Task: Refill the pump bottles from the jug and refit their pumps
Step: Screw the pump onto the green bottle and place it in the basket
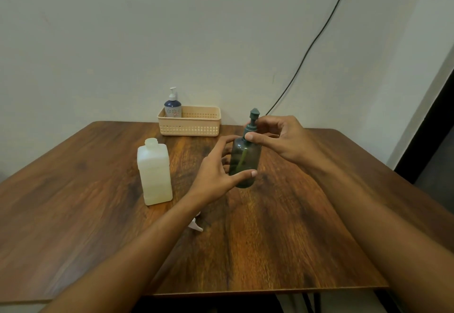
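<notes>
While both forearms reach in from the near edge of the counter, a small white object, perhaps a loose pump or cap, lies half hidden under the left forearm; what it is I cannot tell. Further in, the left hand cups the lower body of the green pump bottle, thumb across its front and fingers curled behind, a loose steadying grip rather than a clenched one. The bottle is tilted slightly, and whether its base touches the counter is unclear. The right hand pinches the collar of the green pump between thumb and fingertips, with the dip tube visible through the tinted wall, so this looks like the pump being screwed home. The bottle seems to be thin, smooth plastic: light, a little squeezable, and slippery if any liquid has run down it, so the body is best held low and firmly while the ribbed collar takes the twisting. To the left stands the jug, translucent white, uncapped, squarish and upright, just beside the left hand but apart from it. Heavier when full, it would want a whole-hand hold around its flat sides. At the far edge, against the wall, a beige basket holds a blue pump bottle with its white pump fitted.
</notes>
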The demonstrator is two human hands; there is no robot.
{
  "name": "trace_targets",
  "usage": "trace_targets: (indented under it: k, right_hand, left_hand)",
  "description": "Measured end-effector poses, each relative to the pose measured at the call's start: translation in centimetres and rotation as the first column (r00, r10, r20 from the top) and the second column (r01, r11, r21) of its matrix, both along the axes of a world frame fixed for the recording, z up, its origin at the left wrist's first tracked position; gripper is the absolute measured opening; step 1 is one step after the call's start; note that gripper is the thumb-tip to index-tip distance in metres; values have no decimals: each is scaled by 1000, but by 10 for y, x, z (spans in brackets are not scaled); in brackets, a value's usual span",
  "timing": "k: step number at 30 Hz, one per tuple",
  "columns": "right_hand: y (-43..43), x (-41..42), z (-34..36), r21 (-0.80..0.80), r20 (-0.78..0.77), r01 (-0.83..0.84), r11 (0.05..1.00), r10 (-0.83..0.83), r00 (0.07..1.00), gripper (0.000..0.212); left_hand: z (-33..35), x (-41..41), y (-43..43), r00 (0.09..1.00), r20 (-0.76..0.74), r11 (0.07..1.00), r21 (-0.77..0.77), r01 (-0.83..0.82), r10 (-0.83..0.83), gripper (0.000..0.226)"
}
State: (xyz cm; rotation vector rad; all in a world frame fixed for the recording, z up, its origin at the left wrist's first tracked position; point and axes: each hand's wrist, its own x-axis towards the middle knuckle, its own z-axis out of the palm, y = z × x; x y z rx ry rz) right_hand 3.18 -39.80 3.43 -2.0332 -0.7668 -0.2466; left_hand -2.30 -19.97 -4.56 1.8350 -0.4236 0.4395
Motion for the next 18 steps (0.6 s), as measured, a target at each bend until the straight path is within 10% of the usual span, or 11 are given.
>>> trace_targets:
  k: [12,18]
  right_hand:
    - [11,4,-27,204,-23,71,977,-67,997,48]
    - [-3,8,-4,140,-202,-184,973,210,957,48]
  left_hand:
    - [-7,2,-2,1000,26,1000,24,-18,17,82]
    - [-5,3,3,999,42,1000,26,11,-12,82]
